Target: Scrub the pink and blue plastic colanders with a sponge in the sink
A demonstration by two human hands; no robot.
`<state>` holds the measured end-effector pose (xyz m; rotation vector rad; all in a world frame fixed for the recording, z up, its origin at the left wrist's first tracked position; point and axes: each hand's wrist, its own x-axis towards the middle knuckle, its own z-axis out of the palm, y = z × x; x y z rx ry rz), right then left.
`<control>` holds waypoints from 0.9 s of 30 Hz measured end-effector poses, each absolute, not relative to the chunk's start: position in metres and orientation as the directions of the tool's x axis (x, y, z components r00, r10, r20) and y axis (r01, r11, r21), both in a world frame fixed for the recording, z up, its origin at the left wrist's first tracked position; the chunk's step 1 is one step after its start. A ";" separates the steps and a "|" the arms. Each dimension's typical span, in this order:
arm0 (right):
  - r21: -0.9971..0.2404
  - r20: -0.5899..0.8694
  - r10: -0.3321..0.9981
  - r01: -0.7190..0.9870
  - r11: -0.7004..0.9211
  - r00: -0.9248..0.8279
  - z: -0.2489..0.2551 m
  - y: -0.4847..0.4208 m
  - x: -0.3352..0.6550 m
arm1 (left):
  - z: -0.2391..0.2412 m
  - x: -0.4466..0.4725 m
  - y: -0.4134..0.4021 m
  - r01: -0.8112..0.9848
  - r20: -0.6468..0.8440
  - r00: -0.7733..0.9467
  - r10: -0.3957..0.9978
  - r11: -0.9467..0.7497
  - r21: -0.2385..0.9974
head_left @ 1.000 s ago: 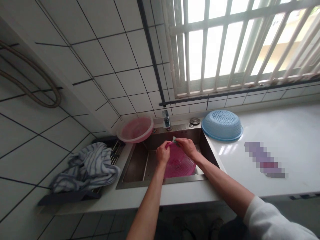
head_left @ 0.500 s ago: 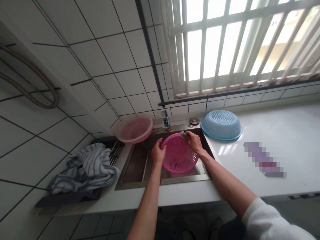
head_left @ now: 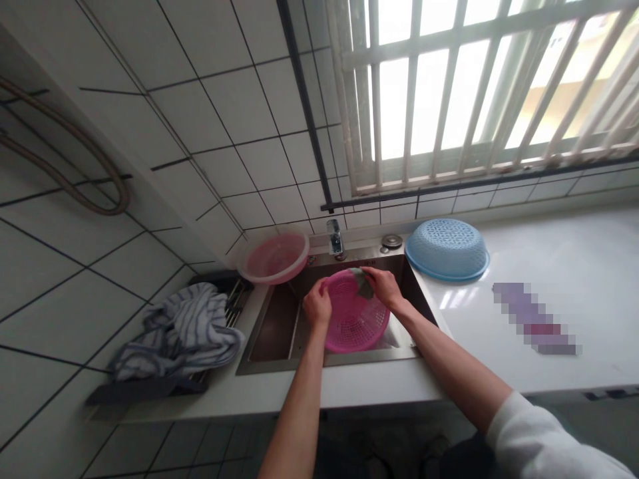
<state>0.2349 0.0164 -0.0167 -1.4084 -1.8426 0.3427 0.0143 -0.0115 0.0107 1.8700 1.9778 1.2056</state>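
A pink plastic colander (head_left: 352, 322) is held tilted over the metal sink (head_left: 272, 332). Its left rim is gripped by my left hand (head_left: 318, 305), thumb inside and fingers around the edge. At the upper right rim, my right hand (head_left: 385, 286) is closed on a grey-green cloth (head_left: 363, 283), part of which hangs inside the colander against its wall. The fingertips of my right hand are partly hidden by the cloth and rim. Behind the colander stands the faucet (head_left: 335, 238).
A pink basin (head_left: 277, 258) sits at the sink's back left corner. An upside-down blue basket (head_left: 448, 249) lies on the white counter (head_left: 464, 346) to the right. A striped towel (head_left: 184, 329) is heaped on a dark rack at the left. Part of the counter is pixelated.
My right hand has moved slightly left along the rim, and more of the cloth now hangs inside the colander. The colander is tilted more towards me. The camera view has shifted slightly.
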 end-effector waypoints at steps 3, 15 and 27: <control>-0.658 0.380 0.924 0.716 0.231 0.052 -0.018 0.017 0.243 | 0.011 0.012 -0.010 0.708 0.399 -0.275 0.875 -0.097 0.700; -0.661 0.374 0.925 0.681 0.316 -0.065 -0.020 0.015 0.236 | 0.007 0.012 -0.006 0.670 0.375 -0.120 0.919 -0.204 0.714; -0.716 0.431 0.902 0.610 0.339 0.004 -0.010 0.013 0.246 | 0.015 0.013 -0.008 0.675 0.171 -0.277 0.946 0.065 0.735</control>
